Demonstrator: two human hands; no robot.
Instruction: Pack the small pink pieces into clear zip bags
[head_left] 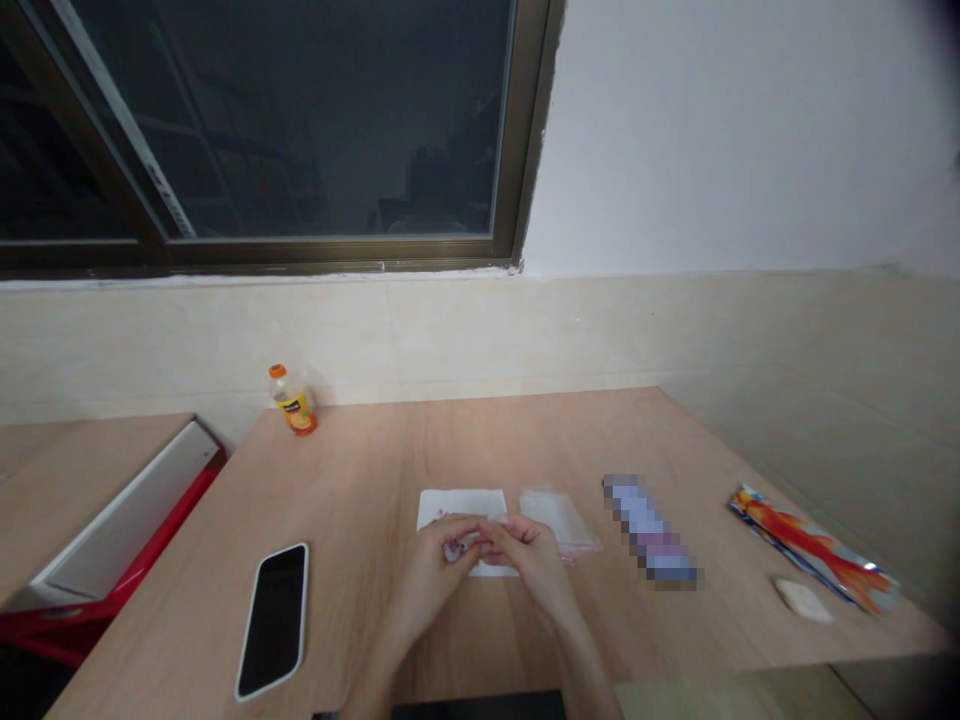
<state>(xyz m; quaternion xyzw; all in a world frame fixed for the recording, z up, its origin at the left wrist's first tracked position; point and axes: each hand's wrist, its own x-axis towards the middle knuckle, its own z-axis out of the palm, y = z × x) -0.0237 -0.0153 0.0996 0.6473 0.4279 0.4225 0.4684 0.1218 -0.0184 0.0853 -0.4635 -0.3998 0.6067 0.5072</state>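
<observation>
Over a white sheet of paper (472,500), my left hand (436,566) and my right hand (531,558) meet, thumbs and fingers closed together. Between the left fingers shows a small pink-and-white thing (454,549), too small and blurred to name. The right fingertips pinch close beside it, touching a pinkish bit whose shape I cannot make out. Small reddish dots mark the paper beyond my left hand. Just right of the paper lies a clear plastic zip bag (555,515) with a pink edge, near my right hand. My fingers hide part of the paper.
On the wooden table (367,480), a phone (274,620) lies at the left and an orange drink bottle (295,402) stands at the back left. To the right are a pixelated strip (651,530), a shiny orange-red packet (814,550) and a whitish piece (801,599).
</observation>
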